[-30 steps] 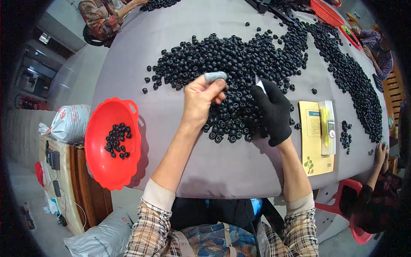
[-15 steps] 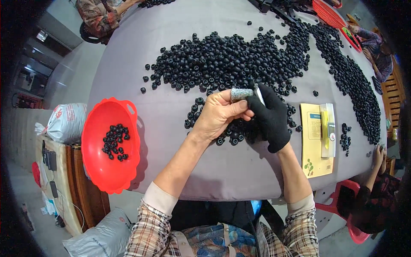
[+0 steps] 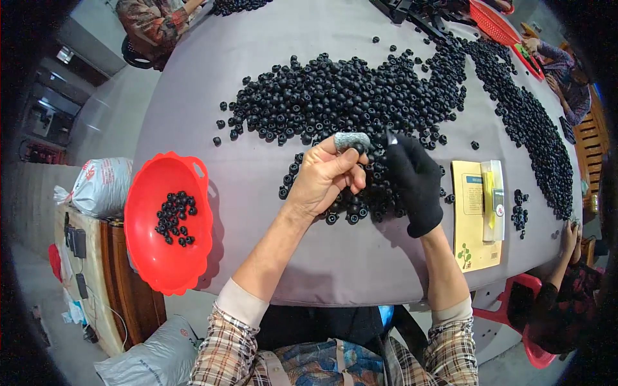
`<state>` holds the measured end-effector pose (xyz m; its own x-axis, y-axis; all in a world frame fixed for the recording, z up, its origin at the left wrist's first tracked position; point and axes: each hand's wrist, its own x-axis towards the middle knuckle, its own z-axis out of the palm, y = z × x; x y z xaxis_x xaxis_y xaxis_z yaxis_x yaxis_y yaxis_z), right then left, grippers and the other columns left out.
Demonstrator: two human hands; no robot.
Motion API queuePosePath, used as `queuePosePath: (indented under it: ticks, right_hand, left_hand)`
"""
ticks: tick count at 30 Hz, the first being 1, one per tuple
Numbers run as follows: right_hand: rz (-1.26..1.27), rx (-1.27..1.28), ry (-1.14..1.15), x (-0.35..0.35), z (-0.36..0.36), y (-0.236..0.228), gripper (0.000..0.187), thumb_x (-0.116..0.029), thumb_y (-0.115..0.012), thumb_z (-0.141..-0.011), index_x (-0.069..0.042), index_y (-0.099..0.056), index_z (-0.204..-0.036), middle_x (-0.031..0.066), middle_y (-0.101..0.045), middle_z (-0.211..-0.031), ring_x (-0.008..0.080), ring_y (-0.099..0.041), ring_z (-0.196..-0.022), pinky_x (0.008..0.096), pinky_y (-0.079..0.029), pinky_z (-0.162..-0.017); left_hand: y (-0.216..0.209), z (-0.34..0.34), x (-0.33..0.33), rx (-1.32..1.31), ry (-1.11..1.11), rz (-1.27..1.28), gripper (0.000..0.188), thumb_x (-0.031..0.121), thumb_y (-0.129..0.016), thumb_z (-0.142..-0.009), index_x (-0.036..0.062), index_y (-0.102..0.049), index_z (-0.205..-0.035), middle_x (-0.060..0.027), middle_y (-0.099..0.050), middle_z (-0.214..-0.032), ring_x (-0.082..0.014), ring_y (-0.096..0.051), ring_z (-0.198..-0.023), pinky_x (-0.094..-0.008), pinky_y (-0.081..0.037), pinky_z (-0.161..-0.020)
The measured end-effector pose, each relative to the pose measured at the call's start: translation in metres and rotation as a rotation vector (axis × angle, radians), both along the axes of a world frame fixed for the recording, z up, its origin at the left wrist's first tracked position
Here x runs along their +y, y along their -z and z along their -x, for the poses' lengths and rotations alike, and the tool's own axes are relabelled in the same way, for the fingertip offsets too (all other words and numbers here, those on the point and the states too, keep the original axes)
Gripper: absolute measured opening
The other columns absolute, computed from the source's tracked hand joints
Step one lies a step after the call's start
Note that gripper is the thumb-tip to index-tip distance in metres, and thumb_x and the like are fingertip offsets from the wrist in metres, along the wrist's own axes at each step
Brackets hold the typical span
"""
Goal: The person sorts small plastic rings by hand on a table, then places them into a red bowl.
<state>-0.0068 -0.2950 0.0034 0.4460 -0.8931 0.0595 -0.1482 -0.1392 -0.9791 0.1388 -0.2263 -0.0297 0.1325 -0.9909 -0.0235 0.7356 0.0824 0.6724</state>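
My left hand (image 3: 324, 180), bare except for a grey cover on the index finger, pinches a small black round part (image 3: 361, 148) between thumb and finger. My right hand (image 3: 415, 183), in a black glove, is closed around a slim tool; only its pale, shiny end (image 3: 392, 138) shows. A small gap lies between the hands. Beneath and around them are loose black parts, and a large heap of black parts (image 3: 309, 96), round with a hole, spreads beyond. At my left stands a red scalloped basin (image 3: 143, 219) holding several black parts.
Right of my hands lie a yellow booklet (image 3: 468, 222) and a clear plastic case (image 3: 494, 225). Another long heap of black parts (image 3: 528, 128) runs down the right side. Other people sit around the table. White sacks (image 3: 103, 186) stand at the left.
My hands have drawn apart from touching. The right hand has shifted slightly right with the tool, now less visible; the left has turned slightly, showing the black part in its pinch.
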Motion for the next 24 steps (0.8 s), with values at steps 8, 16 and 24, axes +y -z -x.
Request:
queuePosePath:
  ticks: [8,16,24]
  right_hand:
    - [0.196,0.013,-0.157,0.012,-0.003,0.010,0.024,-0.016,-0.061,-0.082,-0.006,-0.061,-0.104,0.0082,-0.066,-0.088,0.0128,-0.062,-0.075,0.0260,-0.049,-0.065]
    - [0.308,0.055,-0.177,0.009,-0.002,0.013,0.027,-0.017,-0.062,-0.081,-0.008,-0.061,-0.106,0.0109,-0.065,-0.093,0.0201,-0.065,-0.079,0.0285,-0.050,-0.068]
    - [0.198,0.049,-0.211,0.008,-0.001,0.012,0.027,-0.017,-0.061,-0.082,-0.007,-0.060,-0.107,0.0104,-0.065,-0.093,0.0170,-0.064,-0.079,0.0279,-0.050,-0.068]
  left_hand:
    - [0.004,-0.001,-0.002,-0.020,-0.019,0.027,0.018,0.011,-0.056,-0.086,0.0030,-0.058,-0.102,-0.0065,-0.060,-0.079,-0.0135,-0.057,-0.057,-0.0232,-0.045,-0.049]
    - [0.004,0.003,-0.001,0.029,-0.030,-0.018,0.021,0.011,-0.057,-0.085,0.0035,-0.058,-0.105,-0.0044,-0.059,-0.078,-0.0112,-0.055,-0.057,-0.0222,-0.045,-0.051]
    - [0.003,0.002,-0.003,-0.067,-0.057,0.003,0.021,0.007,-0.056,-0.085,0.0036,-0.059,-0.105,-0.0026,-0.058,-0.076,-0.0081,-0.053,-0.058,-0.0193,-0.043,-0.052]
